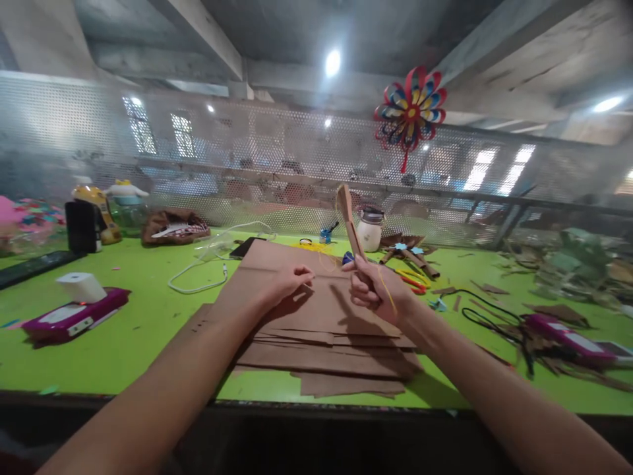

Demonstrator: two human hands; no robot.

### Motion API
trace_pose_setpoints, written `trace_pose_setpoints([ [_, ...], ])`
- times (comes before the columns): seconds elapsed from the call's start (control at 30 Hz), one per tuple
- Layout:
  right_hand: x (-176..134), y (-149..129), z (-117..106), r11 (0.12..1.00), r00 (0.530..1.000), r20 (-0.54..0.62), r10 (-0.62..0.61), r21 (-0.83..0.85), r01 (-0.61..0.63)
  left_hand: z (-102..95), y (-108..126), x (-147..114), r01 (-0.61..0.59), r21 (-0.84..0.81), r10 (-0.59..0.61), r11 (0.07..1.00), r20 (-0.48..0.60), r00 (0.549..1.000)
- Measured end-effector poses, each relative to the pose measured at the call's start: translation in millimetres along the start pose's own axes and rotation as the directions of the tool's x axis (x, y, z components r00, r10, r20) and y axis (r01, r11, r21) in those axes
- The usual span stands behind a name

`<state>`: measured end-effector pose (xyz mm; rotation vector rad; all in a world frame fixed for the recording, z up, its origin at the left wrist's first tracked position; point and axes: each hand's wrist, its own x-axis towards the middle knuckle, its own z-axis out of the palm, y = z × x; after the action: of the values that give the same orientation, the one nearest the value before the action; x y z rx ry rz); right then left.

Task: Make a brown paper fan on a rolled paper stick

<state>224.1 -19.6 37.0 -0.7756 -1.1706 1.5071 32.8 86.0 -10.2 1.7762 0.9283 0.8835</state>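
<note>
Upright and a little tilted, a narrow folded cardboard strip (352, 224) is gripped in my right hand (373, 290), whose fingers wrap round its lower end. Yellow string (388, 290) trails over that hand, and a pale loop of it shows by the strip's top. My left hand (291, 280) hovers over or rests on the stacked brown cardboard sheets (277, 323), its fingers curled together; anything between them is hidden. Behind the hands lies a loose tangle of yellow string (316, 247). A blue round item (347, 258) is partly covered by the strip.
Left on the green table (148, 336) are a purple power strip (79, 316) with a white charger (82, 287) and a white cable (198, 290). A jar (370, 231), scissors with yellow-red handles (413, 280) and cardboard scraps stand right. Another purple power strip (568, 340) lies farther right.
</note>
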Motion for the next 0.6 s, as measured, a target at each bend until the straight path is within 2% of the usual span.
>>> trace_pose_setpoints([
  [0.1, 7.0, -4.2, 10.4, 1.0, 0.994, 0.103, -0.026, 0.007, 0.025, 0.5, 8.5, -6.0, -0.005, -0.103, 0.013, 0.995, 0.072, 0.997],
  [0.23, 22.1, 15.7, 15.0, 0.996, 0.988, 0.121, 0.091, -0.002, -0.092, -7.6, 17.3, -9.1, -0.031, -0.256, 0.066, 0.966, 0.127, 0.99],
  [0.4, 36.0, 45.4, 10.8, 0.982, 0.979, 0.125, 0.161, 0.081, -0.172, -8.9, 15.6, -4.2, 0.024, -0.639, 0.135, 0.768, 0.198, 0.971],
  [0.6, 31.4, 49.4, 13.1, 0.947, 0.938, 0.287, 0.193, 0.194, -0.254, 3.1, 17.5, -4.9, 0.116, -0.746, 0.157, 0.656, 0.286, 0.945],
])
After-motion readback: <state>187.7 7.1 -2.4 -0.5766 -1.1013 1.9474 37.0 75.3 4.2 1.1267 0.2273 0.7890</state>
